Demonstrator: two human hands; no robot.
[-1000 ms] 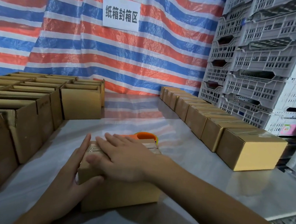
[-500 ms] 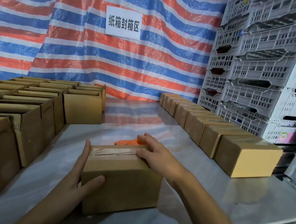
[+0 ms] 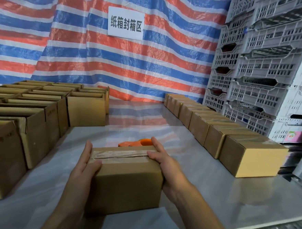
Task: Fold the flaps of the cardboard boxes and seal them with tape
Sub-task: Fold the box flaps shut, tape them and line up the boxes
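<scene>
Sealed cardboard box [image 3: 126,180] at the middle of the tabletop [image 3: 212,190], close to its near edge, clasped between two bare hands. The left hand [image 3: 84,165] lies flat against the box's left end, fingers straight and pointing away from the viewer, thumb resting across the near top corner. The right hand [image 3: 168,167] presses the right end in the same manner, fingers extended along the upper edge and thumb laid on the top face; neither hand curls round anything. A strip of clear tape [image 3: 120,155] runs the length of the top, covering the seam between the closed flaps. Whether the box rests on the tabletop or is raised slightly cannot be told from this angle. An orange tape dispenser [image 3: 135,142] lies just behind the box, partly hidden by it. Open boxes [image 3: 29,123] stand in ranks along the left edge; a row of taped boxes [image 3: 251,157] runs along the right edge toward the far right corner. Behind the far edge hangs a red, white and blue striped tarpaulin [image 3: 149,69] bearing a white sign [image 3: 126,23]; stacked white plastic crates [image 3: 266,68] rise beyond the right edge.
</scene>
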